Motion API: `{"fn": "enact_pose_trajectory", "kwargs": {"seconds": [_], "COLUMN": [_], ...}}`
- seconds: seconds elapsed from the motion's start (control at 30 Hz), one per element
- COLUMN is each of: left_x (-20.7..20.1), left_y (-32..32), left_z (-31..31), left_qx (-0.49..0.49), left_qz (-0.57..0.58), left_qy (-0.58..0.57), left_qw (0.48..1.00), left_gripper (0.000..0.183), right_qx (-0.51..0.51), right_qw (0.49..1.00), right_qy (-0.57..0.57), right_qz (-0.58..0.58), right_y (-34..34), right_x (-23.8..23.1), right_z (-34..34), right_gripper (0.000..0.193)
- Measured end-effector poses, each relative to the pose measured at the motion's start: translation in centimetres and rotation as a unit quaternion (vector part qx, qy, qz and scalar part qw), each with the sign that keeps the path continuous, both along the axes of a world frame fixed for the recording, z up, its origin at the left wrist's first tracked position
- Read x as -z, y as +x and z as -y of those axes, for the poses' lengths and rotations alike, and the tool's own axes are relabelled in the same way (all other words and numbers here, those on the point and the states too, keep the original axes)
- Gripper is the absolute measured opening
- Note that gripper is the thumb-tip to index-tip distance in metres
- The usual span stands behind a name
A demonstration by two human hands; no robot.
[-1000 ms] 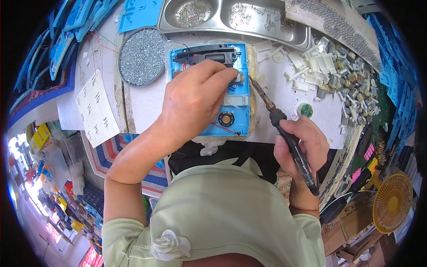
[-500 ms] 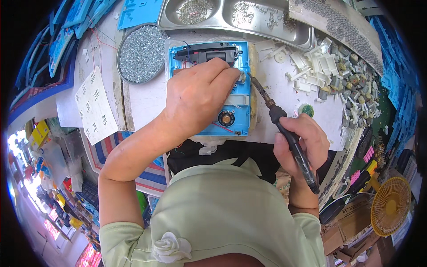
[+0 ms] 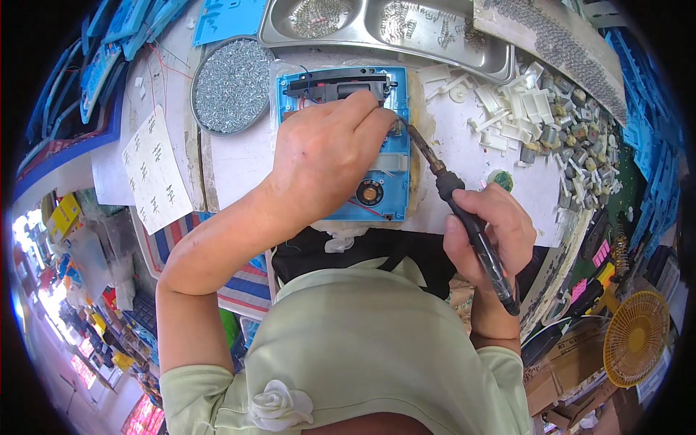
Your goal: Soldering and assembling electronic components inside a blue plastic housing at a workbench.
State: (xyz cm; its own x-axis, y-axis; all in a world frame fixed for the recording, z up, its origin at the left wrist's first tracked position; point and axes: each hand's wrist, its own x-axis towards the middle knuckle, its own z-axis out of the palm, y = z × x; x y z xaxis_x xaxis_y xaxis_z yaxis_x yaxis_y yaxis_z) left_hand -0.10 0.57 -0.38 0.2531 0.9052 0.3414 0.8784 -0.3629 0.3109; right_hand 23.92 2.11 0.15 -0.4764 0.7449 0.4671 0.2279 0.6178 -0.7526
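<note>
A blue plastic casing [image 3: 397, 199] lies open on the work surface in front of me. Inside it are a black mechanism [image 3: 336, 85] along the far side, a round speaker [image 3: 370, 192] near the front and some thin wires. My left hand [image 3: 322, 152] bends over the casing, its fingers pinched together at the right side; whatever they grip is hidden. From the right, my right hand [image 3: 507, 228] holds a soldering iron [image 3: 467, 210] with a black taped handle. The iron's tip points into the casing, close beside my left fingertips.
A round tin of small screws [image 3: 232, 87] stands left of the casing, near a handwritten paper [image 3: 156, 174]. Beyond is a metal tray [image 3: 464, 68] of springs. White plastic parts [image 3: 518, 101] and small motors [image 3: 573, 127] are heaped at right. A yellow fan [image 3: 638, 339] stands lower right.
The soldering iron has shifted very slightly to the left, its tip nearer my left fingertips. My left hand keeps its pinch over the casing with barely any movement.
</note>
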Motion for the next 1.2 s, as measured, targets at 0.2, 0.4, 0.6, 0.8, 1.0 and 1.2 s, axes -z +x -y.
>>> {"fn": "enact_pose_trajectory", "kwargs": {"seconds": [0.2, 0.4, 0.6, 0.8, 1.0, 1.2], "left_x": [0.3, 0.5, 0.4, 0.6, 0.5, 0.4], "left_y": [-0.1, -0.3, -0.3, -0.3, -0.3, -0.4], "left_z": [0.1, 0.2, 0.2, 0.1, 0.1, 0.1], "left_qx": [-0.001, 0.003, 0.004, 0.007, 0.01, 0.01], "left_qz": [0.011, 0.019, 0.016, 0.015, 0.013, 0.012], "left_qy": [0.007, 0.011, 0.007, 0.007, 0.013, 0.008], "left_qw": [1.0, 1.0, 1.0, 1.0, 1.0, 1.0], "left_gripper": [0.024, 0.024, 0.023, 0.022, 0.023, 0.024], "right_qx": [-0.002, 0.003, -0.006, -0.006, -0.003, -0.011], "right_qw": [1.0, 1.0, 0.999, 0.995, 0.997, 0.998], "right_qy": [-0.002, 0.01, 0.02, 0.062, 0.051, 0.045], "right_qz": [0.012, 0.01, 0.039, 0.074, 0.049, 0.044], "right_y": [-0.1, -0.3, -0.6, -0.5, 0.0, 0.0], "right_x": [-0.2, 0.1, -0.6, -1.1, -1.1, -0.9], "right_z": [0.0, 0.1, 0.2, 0.5, 0.5, 0.4], "right_gripper": [0.036, 0.036, 0.038, 0.039, 0.041, 0.043]}}
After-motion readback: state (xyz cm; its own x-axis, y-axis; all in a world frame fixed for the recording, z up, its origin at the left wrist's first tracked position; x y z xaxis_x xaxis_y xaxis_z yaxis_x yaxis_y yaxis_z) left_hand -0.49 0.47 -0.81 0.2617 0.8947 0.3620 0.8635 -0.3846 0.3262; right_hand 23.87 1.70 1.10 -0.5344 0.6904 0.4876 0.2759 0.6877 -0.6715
